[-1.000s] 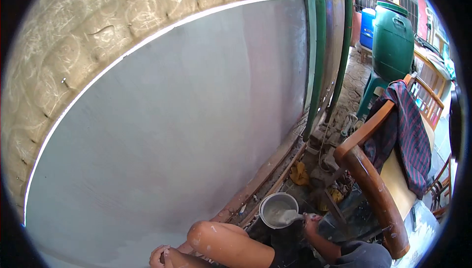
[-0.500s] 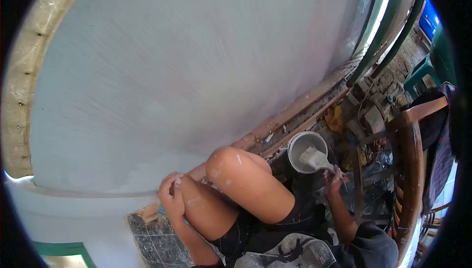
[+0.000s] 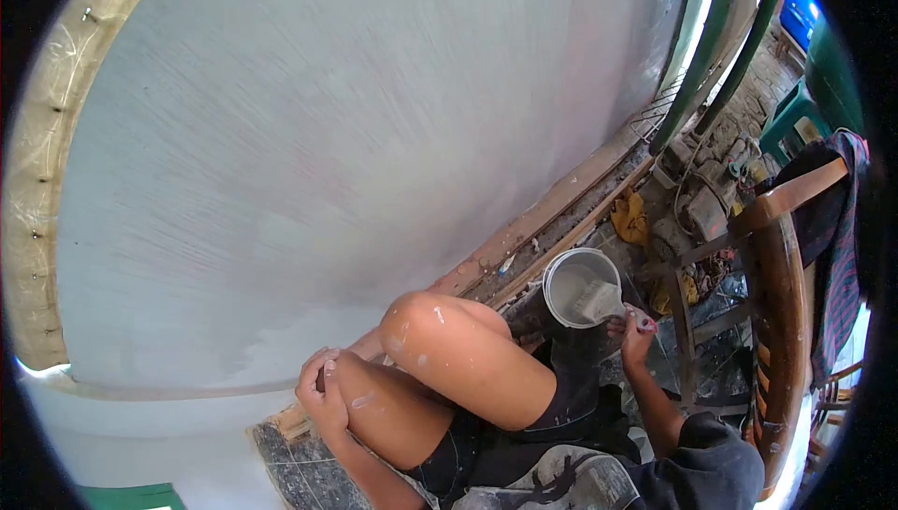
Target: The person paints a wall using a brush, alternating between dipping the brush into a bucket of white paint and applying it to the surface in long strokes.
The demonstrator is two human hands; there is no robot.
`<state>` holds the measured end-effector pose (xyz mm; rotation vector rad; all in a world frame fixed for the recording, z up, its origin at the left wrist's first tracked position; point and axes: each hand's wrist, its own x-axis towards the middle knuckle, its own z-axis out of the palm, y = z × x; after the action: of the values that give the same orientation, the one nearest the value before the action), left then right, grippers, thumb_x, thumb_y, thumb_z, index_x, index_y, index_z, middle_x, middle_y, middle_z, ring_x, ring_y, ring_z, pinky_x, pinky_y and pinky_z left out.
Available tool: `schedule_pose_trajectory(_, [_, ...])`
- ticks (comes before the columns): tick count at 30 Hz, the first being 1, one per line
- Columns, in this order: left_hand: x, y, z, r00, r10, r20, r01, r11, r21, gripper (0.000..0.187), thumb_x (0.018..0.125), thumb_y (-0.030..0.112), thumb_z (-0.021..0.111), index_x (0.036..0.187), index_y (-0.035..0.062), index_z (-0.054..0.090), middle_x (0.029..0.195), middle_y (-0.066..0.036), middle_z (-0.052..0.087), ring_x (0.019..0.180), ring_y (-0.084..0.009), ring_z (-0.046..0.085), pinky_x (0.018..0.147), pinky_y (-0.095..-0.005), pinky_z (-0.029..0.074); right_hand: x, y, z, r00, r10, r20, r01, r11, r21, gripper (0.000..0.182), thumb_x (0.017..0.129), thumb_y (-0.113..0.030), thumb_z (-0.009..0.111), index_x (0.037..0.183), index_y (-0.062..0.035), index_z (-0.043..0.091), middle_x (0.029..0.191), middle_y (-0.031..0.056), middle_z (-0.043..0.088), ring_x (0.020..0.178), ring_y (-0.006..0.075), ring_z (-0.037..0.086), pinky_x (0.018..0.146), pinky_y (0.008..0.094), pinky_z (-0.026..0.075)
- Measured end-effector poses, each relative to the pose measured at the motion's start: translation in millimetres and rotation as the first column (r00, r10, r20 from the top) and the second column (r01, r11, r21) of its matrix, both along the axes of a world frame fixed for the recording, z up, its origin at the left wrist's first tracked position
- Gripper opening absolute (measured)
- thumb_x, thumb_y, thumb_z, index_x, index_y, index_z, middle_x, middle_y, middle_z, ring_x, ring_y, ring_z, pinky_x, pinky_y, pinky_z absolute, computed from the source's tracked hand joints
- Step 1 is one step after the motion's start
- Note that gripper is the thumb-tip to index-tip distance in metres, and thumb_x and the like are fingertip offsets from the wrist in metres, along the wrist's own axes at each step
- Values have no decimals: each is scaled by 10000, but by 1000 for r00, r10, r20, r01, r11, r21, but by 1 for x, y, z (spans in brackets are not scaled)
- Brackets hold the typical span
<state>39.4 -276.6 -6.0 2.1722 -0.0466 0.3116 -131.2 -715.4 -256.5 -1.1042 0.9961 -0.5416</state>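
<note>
A wide paint brush (image 3: 599,302) with a pale, coated head tilts into a white bucket (image 3: 552,300). My right hand (image 3: 638,330) is closed round its handle just outside the bucket's rim. Greyish-white paint coats the inside of the bucket. On my bent left knee rests my left hand (image 3: 320,387), cupped over it with no tool in it. White specks mark that hand and both legs. In front of me stretches a large wall (image 3: 327,155) with whitish, streaky brush marks.
A wooden chair (image 3: 781,323) stands close on my right, a dark cloth (image 3: 837,258) hung over it. Beyond the bucket lie a yellow cloth (image 3: 630,219) and rubble. A wooden strip (image 3: 571,183) runs along the wall's foot. A green stool (image 3: 793,122) is farther back.
The brush head sits deeper in the bucket, its handle more upright. My right hand has drawn nearer the rim. My left hand stays on the knee; the whole view has shifted slightly.
</note>
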Motion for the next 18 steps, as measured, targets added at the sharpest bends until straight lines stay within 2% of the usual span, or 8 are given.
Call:
schedule_pose_trajectory(4, [-1, 3, -2, 1000, 19, -23, -19, 1000, -13, 164, 854, 92, 573, 926, -30, 655, 963, -148, 663, 982, -265, 605, 894, -369, 451, -11, 1, 14, 999, 23, -43, -24, 999, -38, 258, 938, -229, 538, 1061, -9, 592, 727, 122, 649, 572, 200, 646, 490, 306, 531])
schedule_pose_trajectory(5, [0, 3, -3, 1000, 11, -1, -11, 1000, -13, 163, 848, 98, 581, 910, -31, 660, 960, -153, 661, 966, -262, 607, 875, -367, 460, -14, -3, -2, 997, 14, -81, -14, 1000, -2, 262, 931, -230, 545, 1068, -12, 589, 720, 120, 653, 572, 204, 648, 486, 310, 532])
schedule_pose_trajectory(8, [1, 4, -3, 1000, -7, 30, 8, 1000, -15, 156, 837, 94, 589, 898, -27, 666, 957, -153, 661, 948, -260, 611, 868, -365, 462, -11, 2, 24, 996, 60, -70, -64, 996, -60, 273, 923, -236, 556, 1076, -11, 583, 762, 127, 658, 578, 204, 649, 492, 316, 537])
schedule_pose_trajectory(10, [0, 1, 0, 999, 3, 44, -3, 1000, 5, 149, 822, 87, 599, 905, -10, 674, 944, -151, 662, 932, -257, 614, 855, -355, 466, -10, 6, 38, 995, 98, 13, -97, 994, -45, 244, 931, -165, 524, 1086, 13, 586, 827, 122, 660, 618, 192, 651, 515, 299, 533])
schedule_pose_trajectory(12, [1, -1, 0, 999, 12, 31, -12, 1000, 4, 144, 815, 79, 606, 910, -3, 676, 944, -148, 664, 922, -256, 618, 841, -353, 472, -18, -2, 0, 998, 22, -55, -24, 999, -36, 259, 919, -174, 539, 1100, 8, 582, 879, 124, 657, 629, 220, 647, 523, 306, 533])
schedule_pose_trajectory(15, [0, -6, 12, 998, -23, 65, 18, 997, 70, 136, 814, 75, 618, 912, -1, 676, 941, -145, 670, 899, -264, 628, 817, -356, 479, -38, -31, -109, 979, -203, 28, 199, 976, 91, 278, 915, -239, 571, 1092, -26, 575, 814, 108, 663, 594, 217, 639, 496, 296, 523])
schedule_pose_trajectory(17, [-1, -7, 18, 992, -28, 126, 15, 995, 102, 141, 819, 97, 625, 909, -1, 673, 924, -149, 673, 892, -282, 635, 810, -353, 480, -33, -39, -87, 990, 79, 116, -95, 987, 133, 249, 917, -227, 569, 1063, -27, 581, 792, 113, 662, 613, 211, 638, 506, 300, 521])
schedule_pose_trajectory(18, [-1, -1, 18, 993, -33, 117, 19, 992, 122, 144, 824, 93, 622, 922, 2, 676, 936, -148, 673, 903, -276, 633, 822, -350, 479, -37, -46, -85, 987, 126, 94, -137, 983, 121, 250, 917, -226, 568, 1066, -26, 577, 793, 115, 662, 613, 213, 638, 507, 303, 522])
